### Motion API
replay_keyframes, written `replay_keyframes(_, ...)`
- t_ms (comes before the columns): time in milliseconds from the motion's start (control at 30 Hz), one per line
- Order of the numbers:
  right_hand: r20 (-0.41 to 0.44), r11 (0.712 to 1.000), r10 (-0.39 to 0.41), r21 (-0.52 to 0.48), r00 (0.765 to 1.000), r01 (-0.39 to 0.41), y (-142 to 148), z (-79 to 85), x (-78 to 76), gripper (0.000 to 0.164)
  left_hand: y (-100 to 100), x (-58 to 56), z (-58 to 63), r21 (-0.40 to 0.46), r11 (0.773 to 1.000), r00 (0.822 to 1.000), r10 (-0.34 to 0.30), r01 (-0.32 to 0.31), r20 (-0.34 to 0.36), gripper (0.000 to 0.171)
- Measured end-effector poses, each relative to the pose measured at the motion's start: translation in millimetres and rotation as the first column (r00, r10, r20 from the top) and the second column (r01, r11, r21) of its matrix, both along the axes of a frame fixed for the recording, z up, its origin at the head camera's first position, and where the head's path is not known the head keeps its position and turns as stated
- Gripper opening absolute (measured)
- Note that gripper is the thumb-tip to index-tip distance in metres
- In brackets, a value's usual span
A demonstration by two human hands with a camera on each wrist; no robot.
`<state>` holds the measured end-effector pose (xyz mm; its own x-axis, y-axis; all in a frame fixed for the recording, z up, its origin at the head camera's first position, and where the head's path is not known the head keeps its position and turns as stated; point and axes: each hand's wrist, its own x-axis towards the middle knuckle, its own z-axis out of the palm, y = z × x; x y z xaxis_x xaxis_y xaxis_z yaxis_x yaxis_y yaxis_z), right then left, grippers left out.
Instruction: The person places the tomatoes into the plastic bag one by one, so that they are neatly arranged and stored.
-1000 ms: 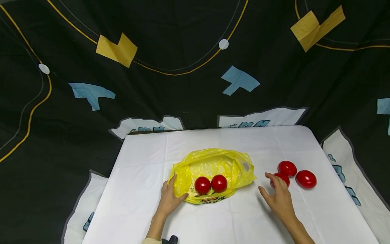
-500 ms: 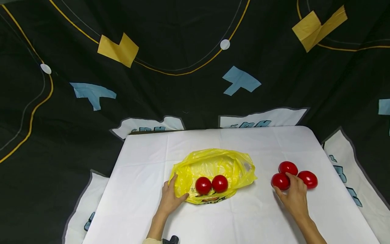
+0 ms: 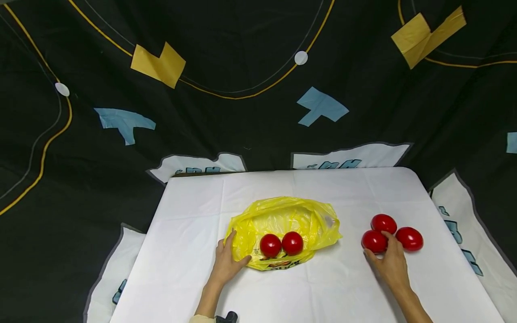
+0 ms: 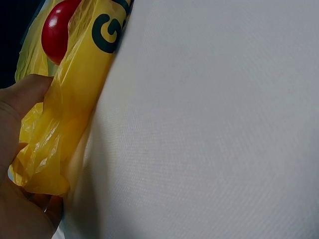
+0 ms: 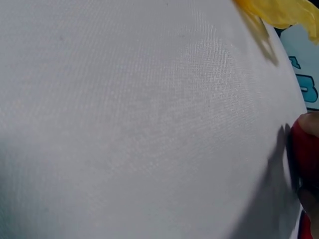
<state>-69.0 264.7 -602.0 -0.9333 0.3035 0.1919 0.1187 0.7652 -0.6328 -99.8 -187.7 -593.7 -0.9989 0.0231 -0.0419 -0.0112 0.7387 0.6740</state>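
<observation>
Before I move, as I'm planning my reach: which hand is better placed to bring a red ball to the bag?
Probably the right hand: it grips a red ball, while the left hand holds the yellow bag by one end.

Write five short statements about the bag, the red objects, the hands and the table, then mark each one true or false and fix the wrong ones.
1. The left hand holds the edge of the yellow bag. True.
2. Three red objects lie in the bag. False: two do, a left one and a right one.
3. The right hand pinches the leftmost red object of the three outside the bag. True.
4. The table is covered in black cloth. False: its covering is a white cloth; a dark cloth hangs behind it.
5. The bag carries dark lettering. True.
</observation>
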Motion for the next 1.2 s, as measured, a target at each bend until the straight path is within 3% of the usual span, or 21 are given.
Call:
replay_keyframes(567, -0.026, 1.000, 0.015, -0.022, 1.000, -0.015, 2.1, -1.4, 1.7, 0.077, 0.1, -0.9, -0.6, 0.004, 1.000, 1.000, -0.006, 0.006, 0.000, 0.093)
replay_keyframes(1000, 0.065, 0.998, 0.007, -0.060, 0.998, -0.003, -5.9, 1.3, 7.2, 0.078, 0.2, 0.1, -1.6, 0.000, 1.000, 1.000, 0.003, -0.003, 0.005, 0.093)
replay_keyframes(1200, 0.018, 0.998, -0.001, -0.068, 1.000, 0.003, -10.3, 3.7, 10.2, 0.078, 0.4, 0.1, -0.6, 0.007, 1.000, 1.000, 0.005, -0.005, 0.010, 0.092)
